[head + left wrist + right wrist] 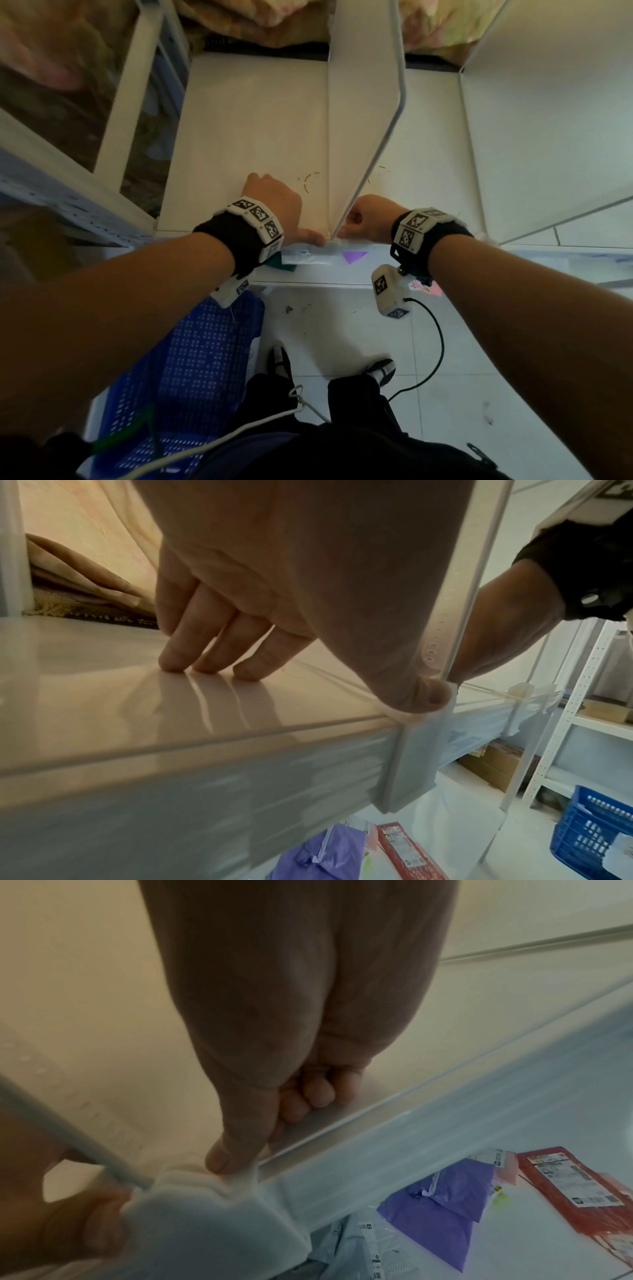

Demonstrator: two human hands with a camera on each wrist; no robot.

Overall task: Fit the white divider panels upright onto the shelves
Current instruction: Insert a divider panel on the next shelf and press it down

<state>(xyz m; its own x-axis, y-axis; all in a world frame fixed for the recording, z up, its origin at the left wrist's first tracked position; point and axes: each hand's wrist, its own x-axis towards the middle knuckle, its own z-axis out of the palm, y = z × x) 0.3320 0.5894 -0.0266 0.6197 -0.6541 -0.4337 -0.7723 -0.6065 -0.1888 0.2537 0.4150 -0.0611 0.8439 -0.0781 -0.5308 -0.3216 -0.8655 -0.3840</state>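
Divider panel (359,113) upright on shelf (246,137), left hand (274,205) fingers (205,647) spread flat, thumb on clip (416,723), right hand (368,217) fisted, thumb pressing clip.

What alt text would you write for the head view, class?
Both thumbs press a white clip at the foot of an upright white divider panel on the shelf front edge, left hand and right hand either side.

head downward, wrists close, shared shelf edge (308,255)
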